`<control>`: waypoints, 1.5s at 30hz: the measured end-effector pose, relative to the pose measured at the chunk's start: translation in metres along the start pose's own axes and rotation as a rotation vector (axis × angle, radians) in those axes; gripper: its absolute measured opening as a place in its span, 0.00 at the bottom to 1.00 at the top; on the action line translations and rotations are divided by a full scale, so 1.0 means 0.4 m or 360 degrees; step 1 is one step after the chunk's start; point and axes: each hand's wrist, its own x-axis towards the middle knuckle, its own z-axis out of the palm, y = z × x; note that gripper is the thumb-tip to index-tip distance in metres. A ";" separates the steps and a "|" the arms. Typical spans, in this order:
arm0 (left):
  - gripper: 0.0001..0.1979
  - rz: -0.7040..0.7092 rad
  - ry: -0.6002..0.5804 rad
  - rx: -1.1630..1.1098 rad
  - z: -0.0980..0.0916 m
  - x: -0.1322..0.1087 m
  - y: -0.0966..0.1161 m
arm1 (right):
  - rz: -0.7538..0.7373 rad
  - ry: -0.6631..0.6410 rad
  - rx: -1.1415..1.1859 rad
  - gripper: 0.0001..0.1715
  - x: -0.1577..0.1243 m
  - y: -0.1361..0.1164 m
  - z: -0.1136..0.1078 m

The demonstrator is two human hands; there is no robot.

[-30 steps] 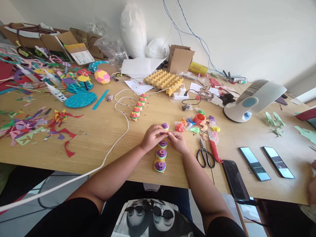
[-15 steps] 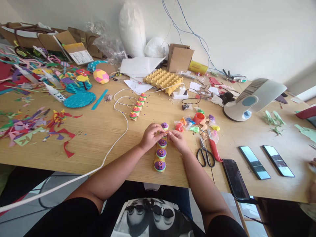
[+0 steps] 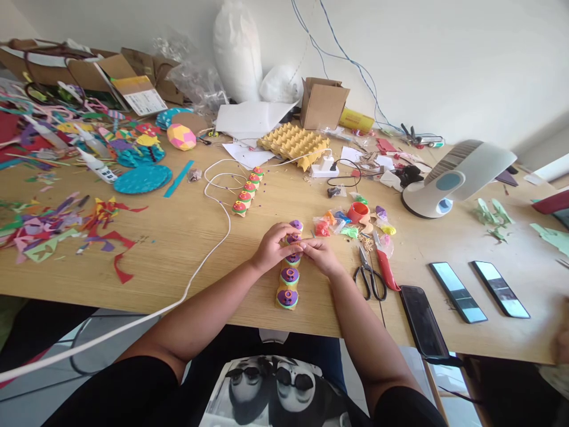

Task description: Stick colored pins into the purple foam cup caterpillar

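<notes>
A yellow strip of egg-carton cups topped with purple and green foam discs (image 3: 288, 279) lies on the wooden table (image 3: 186, 249) in front of me. My left hand (image 3: 272, 248) curls around its far part from the left. My right hand (image 3: 320, 256) meets it from the right, fingertips pinched on a purple-topped cup between both hands. One purple cup (image 3: 296, 225) shows just beyond my fingers. What the pinched fingertips hold, if anything small, is hidden.
A second decorated cup strip (image 3: 248, 193), a white cable (image 3: 217, 196), scissors (image 3: 368, 276), a red cutter (image 3: 386, 270), small colourful bags (image 3: 351, 222), a fan (image 3: 453, 181), three phones (image 3: 457, 293), a yellow egg tray (image 3: 294, 144), paper scraps (image 3: 57, 228). Another person's hand (image 3: 560, 341) at right edge.
My two hands have drawn slightly closer together over the cup strip; the fingertips now touch. The strip has stayed where it was.
</notes>
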 end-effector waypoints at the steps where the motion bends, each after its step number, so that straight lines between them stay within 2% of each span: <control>1: 0.19 -0.0006 -0.0007 -0.0001 0.000 0.000 0.000 | 0.0004 0.0015 0.0021 0.28 0.001 0.003 -0.002; 6: 0.21 -0.0009 -0.0011 0.0006 -0.001 -0.002 -0.002 | -0.0016 0.0136 0.0196 0.25 0.006 0.013 -0.009; 11: 0.13 -0.0035 0.0041 0.0057 0.001 -0.002 0.001 | -0.0048 0.0229 0.0206 0.27 0.010 0.017 -0.011; 18: 0.06 0.0054 0.0055 0.0102 0.004 0.003 0.013 | -0.0076 0.0227 0.0058 0.30 0.017 0.035 -0.017; 21: 0.06 0.0048 0.0067 0.0124 0.002 0.005 0.015 | -0.0048 0.0254 -0.0018 0.31 0.016 0.034 -0.016; 25: 0.06 0.0048 0.0071 0.0114 0.001 0.005 0.015 | -0.0095 0.0260 0.0038 0.26 0.016 0.028 -0.011; 29: 0.06 0.0058 0.0077 0.0095 0.002 0.003 0.015 | -0.0114 0.0289 0.0055 0.26 0.018 0.025 -0.010; 35: 0.07 0.0044 0.0060 0.0084 0.002 0.003 0.015 | -0.0069 0.0287 -0.0122 0.32 0.012 0.023 -0.010; 45: 0.06 0.0090 0.0036 0.0153 0.005 0.001 0.002 | -0.0199 0.0344 -0.0110 0.25 0.014 0.018 0.002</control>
